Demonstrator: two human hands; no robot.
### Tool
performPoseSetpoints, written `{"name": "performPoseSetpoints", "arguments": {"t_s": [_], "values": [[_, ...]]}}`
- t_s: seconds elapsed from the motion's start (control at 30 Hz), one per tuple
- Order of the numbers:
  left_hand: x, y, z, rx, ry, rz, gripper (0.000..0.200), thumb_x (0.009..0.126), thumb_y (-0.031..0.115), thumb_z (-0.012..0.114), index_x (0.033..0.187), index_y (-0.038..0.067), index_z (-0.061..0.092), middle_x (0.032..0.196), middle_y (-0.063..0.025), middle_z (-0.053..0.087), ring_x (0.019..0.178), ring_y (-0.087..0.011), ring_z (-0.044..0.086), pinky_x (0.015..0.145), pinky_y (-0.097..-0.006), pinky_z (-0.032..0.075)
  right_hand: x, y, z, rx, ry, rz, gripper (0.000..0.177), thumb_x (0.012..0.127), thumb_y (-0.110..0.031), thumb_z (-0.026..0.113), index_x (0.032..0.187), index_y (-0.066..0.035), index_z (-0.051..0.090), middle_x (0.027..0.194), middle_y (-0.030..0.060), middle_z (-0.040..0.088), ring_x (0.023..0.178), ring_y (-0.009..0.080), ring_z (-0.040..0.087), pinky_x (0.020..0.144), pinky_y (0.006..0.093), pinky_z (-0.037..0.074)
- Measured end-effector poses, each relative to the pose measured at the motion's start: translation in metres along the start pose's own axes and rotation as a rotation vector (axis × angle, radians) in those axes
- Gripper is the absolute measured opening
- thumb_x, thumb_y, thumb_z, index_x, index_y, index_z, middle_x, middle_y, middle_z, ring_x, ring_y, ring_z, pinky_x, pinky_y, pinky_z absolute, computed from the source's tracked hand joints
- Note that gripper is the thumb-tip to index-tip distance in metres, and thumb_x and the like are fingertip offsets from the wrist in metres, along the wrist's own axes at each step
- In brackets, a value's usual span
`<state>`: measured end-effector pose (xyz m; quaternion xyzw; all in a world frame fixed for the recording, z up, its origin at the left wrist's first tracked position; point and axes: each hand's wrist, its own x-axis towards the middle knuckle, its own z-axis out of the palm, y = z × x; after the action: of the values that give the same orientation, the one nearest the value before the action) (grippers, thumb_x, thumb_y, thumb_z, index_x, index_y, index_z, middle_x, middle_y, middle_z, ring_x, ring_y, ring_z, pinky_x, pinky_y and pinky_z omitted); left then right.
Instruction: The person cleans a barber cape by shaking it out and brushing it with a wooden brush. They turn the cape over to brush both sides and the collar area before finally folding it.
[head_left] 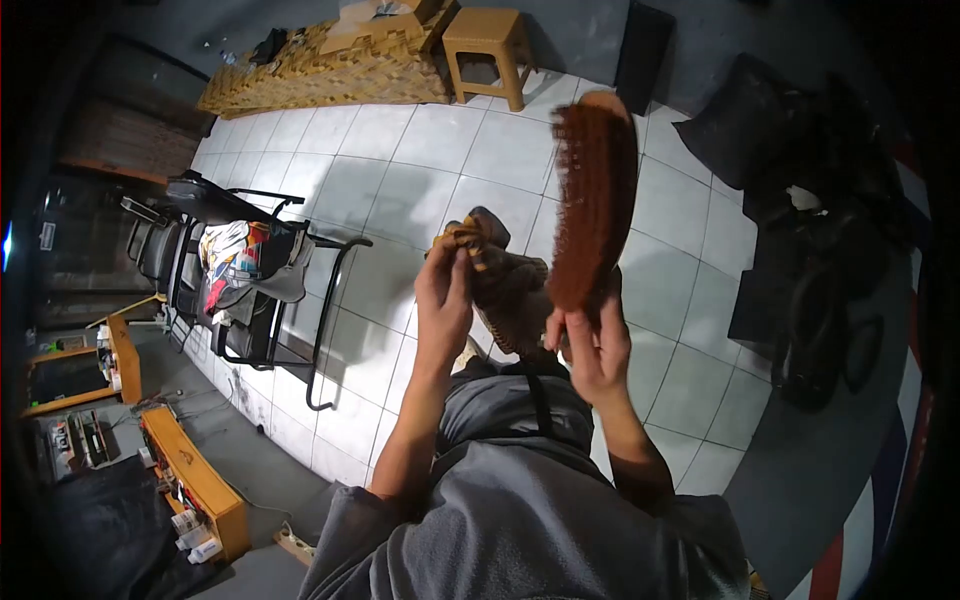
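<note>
My right hand (598,350) is closed around the lower end of a large brush (592,210), held upright. It has dense reddish-brown bristles facing left and a tan rounded tip at the top. To its left, my left hand (445,290) pinches a bunched yellow-and-dark cloth (460,240) between thumb and fingers. Behind and below that cloth, a brown item with a ribbed edge (512,290) hangs or lies between my hands, partly hidden by them.
A black metal-framed chair (345,270) with a pile of colourful cloth (238,260) stands at left. A tan plastic stool (490,45) and a woven-covered bench (340,75) are at the back. Dark padded furniture (800,200) fills the right. Wooden shelves (195,480) sit lower left.
</note>
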<state>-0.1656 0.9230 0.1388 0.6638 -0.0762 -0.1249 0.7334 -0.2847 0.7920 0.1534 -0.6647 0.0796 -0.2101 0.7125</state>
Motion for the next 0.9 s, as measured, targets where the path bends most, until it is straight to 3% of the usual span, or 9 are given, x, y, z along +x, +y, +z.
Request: {"name": "performPoseSetpoints", "arguments": {"t_s": [0.13, 0.23, 0.33, 0.4, 0.53, 0.6, 0.73, 0.8, 0.9], "values": [[0.003, 0.025, 0.025, 0.149, -0.002, 0.146, 0.019, 0.096, 0.008, 0.045, 0.109, -0.003, 0.053, 0.094, -0.0023, 0.057, 0.084, -0.0060, 0.052, 0.075, -0.0206, 0.043, 0.001, 0.054, 0.023, -0.440, 0.109, -0.301, 0.032, 0.094, -0.009, 0.044, 0.121, 0.008, 0.043, 0.095, 0.0192, 0.059, 0.081, 0.0253, 0.059, 0.070, 0.0322, 0.046], [0.023, 0.036, 0.028, 0.025, 0.145, 0.303, 0.021, 0.096, 0.009, 0.045, 0.110, -0.003, 0.053, 0.097, -0.0048, 0.059, 0.088, -0.0082, 0.054, 0.077, -0.0219, 0.045, -0.042, 0.168, -0.008, -0.627, -0.139, -0.148, 0.036, 0.084, -0.010, 0.052, 0.118, 0.003, 0.049, 0.100, 0.0269, 0.056, 0.091, 0.0432, 0.055, 0.078, 0.0460, 0.044], [0.035, 0.063, 0.012, -0.169, 0.168, 0.338, 0.020, 0.096, 0.010, 0.045, 0.109, -0.003, 0.053, 0.097, -0.0081, 0.061, 0.085, -0.0118, 0.058, 0.076, -0.0244, 0.048, -0.082, 0.220, -0.072, -0.795, -0.627, 0.495, 0.051, 0.082, -0.012, 0.054, 0.131, -0.009, 0.043, 0.090, 0.0225, 0.062, 0.079, 0.0374, 0.061, 0.067, 0.0456, 0.048], [0.038, 0.062, 0.001, -0.237, 0.148, 0.331, 0.021, 0.096, 0.013, 0.044, 0.109, -0.003, 0.051, 0.095, -0.0086, 0.061, 0.083, -0.0121, 0.060, 0.074, -0.0247, 0.050, -0.164, 0.335, -0.148, -0.731, -0.505, 0.326, 0.045, 0.081, -0.007, 0.048, 0.127, -0.006, 0.048, 0.090, 0.0199, 0.065, 0.081, 0.0349, 0.063, 0.063, 0.0437, 0.050], [0.027, 0.049, -0.007, -0.320, 0.214, 0.212, 0.018, 0.095, 0.009, 0.044, 0.106, -0.001, 0.052, 0.095, -0.0071, 0.061, 0.082, -0.0118, 0.060, 0.074, -0.0244, 0.050, -0.147, 0.311, -0.164, -1.050, -0.347, 0.322, 0.023, 0.087, -0.008, 0.040, 0.101, -0.002, 0.057, 0.074, 0.0115, 0.063, 0.062, 0.0296, 0.060, 0.053, 0.0392, 0.047], [0.023, 0.037, -0.007, -0.341, 0.238, 0.145, 0.016, 0.094, 0.008, 0.044, 0.105, 0.000, 0.053, 0.094, -0.0063, 0.060, 0.081, -0.0112, 0.059, 0.074, -0.0240, 0.050, -0.102, 0.266, -0.144, -0.376, 0.123, 1.085, 0.022, 0.094, -0.018, 0.040, 0.093, -0.003, 0.055, 0.068, 0.0045, 0.056, 0.053, 0.0161, 0.053, 0.046, 0.0307, 0.043], [0.009, 0.021, 0.014, -0.253, 0.242, 0.047, 0.015, 0.094, 0.010, 0.046, 0.104, 0.001, 0.053, 0.092, -0.0046, 0.060, 0.082, -0.0105, 0.059, 0.068, -0.0251, 0.052, -0.020, 0.117, -0.071, -0.144, 0.219, 0.339, 0.027, 0.098, -0.025, 0.040, 0.087, -0.004, 0.054, 0.068, 0.0012, 0.052, 0.053, 0.0059, 0.045, 0.046, 0.0214, 0.037], [0.007, 0.017, 0.033, -0.194, 0.271, 0.056, 0.016, 0.094, 0.010, 0.049, 0.105, 0.000, 0.053, 0.093, -0.0049, 0.059, 0.084, -0.0118, 0.060, 0.070, -0.0274, 0.054, 0.002, 0.039, -0.043, 0.102, 0.025, 0.270, 0.026, 0.095, -0.018, 0.046, 0.082, 0.003, 0.052, 0.063, 0.0054, 0.051, 0.054, 0.0132, 0.048, 0.051, 0.0272, 0.040], [0.006, 0.011, 0.053, -0.033, 0.252, 0.204, 0.020, 0.094, 0.008, 0.050, 0.109, -0.004, 0.053, 0.099, -0.0074, 0.059, 0.088, -0.0133, 0.060, 0.072, -0.0279, 0.054, -0.001, 0.084, -0.013, -0.429, 0.206, -0.386, 0.023, 0.097, -0.016, 0.043, 0.083, 0.001, 0.051, 0.067, 0.0034, 0.051, 0.055, 0.0096, 0.044, 0.050, 0.0250, 0.036]]}}
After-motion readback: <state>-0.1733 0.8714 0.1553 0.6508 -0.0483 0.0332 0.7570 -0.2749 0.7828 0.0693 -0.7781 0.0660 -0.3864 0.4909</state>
